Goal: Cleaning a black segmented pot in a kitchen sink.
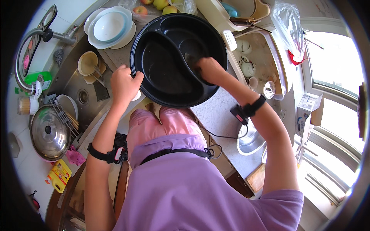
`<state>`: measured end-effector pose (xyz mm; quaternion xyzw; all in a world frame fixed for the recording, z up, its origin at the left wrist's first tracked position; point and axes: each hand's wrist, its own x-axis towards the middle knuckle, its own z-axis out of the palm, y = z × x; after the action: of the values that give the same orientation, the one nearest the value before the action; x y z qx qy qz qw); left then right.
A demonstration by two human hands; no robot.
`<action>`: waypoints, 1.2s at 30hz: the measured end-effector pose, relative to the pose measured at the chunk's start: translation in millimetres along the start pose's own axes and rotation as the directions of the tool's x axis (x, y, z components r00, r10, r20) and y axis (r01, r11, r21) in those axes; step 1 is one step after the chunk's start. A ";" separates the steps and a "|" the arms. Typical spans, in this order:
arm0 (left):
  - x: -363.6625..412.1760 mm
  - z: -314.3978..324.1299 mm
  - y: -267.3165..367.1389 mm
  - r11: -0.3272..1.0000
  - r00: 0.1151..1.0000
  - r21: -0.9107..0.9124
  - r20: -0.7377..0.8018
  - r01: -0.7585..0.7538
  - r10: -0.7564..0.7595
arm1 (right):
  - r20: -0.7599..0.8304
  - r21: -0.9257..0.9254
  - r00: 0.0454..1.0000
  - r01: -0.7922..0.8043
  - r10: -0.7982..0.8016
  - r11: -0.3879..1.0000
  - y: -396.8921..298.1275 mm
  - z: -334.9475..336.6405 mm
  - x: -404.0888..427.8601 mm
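A round black pan [162, 72] with an S-shaped divider and two compartments is in front of me, above the counter's edge. My left hand [125, 82] grips its left rim, thumb on top; part of a white item shows beneath that hand. My right hand [210, 69] reaches into the right compartment, near the divider. Its fingers are curled and their tips point down, so I cannot tell whether they hold anything. A faint greyish patch [189, 57] on the compartment floor lies just left of the fingers.
On the left is a steel sink [66, 73] with a light-coloured pan [87, 63] and a tap [21, 66]. Stacked bowls [109, 27] and apples [160, 4] lie beyond. A steel basin [251, 141] stands right. A large lid [49, 132] leans at far left.
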<state>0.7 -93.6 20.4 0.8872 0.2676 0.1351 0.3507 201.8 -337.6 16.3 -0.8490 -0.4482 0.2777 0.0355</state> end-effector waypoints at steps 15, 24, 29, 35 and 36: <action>2.2 -1.8 8.6 0.999 1.000 -0.035 0.002 0.001 -0.001 | -0.378 -0.155 0.925 -0.103 0.037 0.983 0.8 4.1 29.8; 1.5 -6.6 13.9 0.997 0.999 -0.075 0.024 0.031 -0.030 | -0.363 -0.048 0.926 -0.133 0.107 0.990 -2.7 17.3 16.3; 4.4 -2.4 13.8 0.996 0.999 -0.085 0.032 0.007 -0.004 | -0.410 -0.105 0.909 -0.134 0.079 0.985 1.8 3.6 32.1; 1.1 -6.3 10.5 0.995 0.998 -0.085 0.043 0.043 -0.040 | -0.201 -0.066 0.964 -0.190 0.173 0.980 -12.7 10.7 2.6; 2.1 -5.3 11.6 0.996 0.998 -0.085 0.046 0.036 -0.032 | -0.290 -0.085 0.945 -0.184 0.152 0.979 -12.3 13.7 6.1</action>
<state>4.6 -96.6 32.4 0.8694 0.2689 0.1205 0.3967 188.5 -328.2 5.9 -0.9157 -0.3791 0.1304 0.0280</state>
